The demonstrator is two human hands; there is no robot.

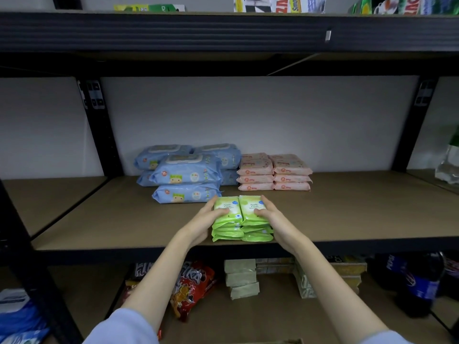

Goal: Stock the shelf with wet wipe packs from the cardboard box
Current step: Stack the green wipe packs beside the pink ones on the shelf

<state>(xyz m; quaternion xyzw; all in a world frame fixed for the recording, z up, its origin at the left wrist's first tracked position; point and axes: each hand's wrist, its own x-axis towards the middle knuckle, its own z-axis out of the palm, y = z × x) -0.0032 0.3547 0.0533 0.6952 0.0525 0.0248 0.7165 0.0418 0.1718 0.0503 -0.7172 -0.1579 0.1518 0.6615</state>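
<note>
Head view: both hands (242,216) clasp green packs (242,219); blue packs (186,175), pink packs (274,172) behind.

A shop stockroom: metal shelving (159,244) stacked with wipe packs (186,173) (snacks (191,289), cola (419,284) below)

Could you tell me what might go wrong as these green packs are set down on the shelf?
1. The green packs sit in two side-by-side stacks at the shelf's front edge; when the left hand and right hand release their grip, a stack could slide off.
2. Pushing them back may bump the blue packs directly behind.
3. The glossy stacks could splay, since each hand only holds one outer side.
</note>
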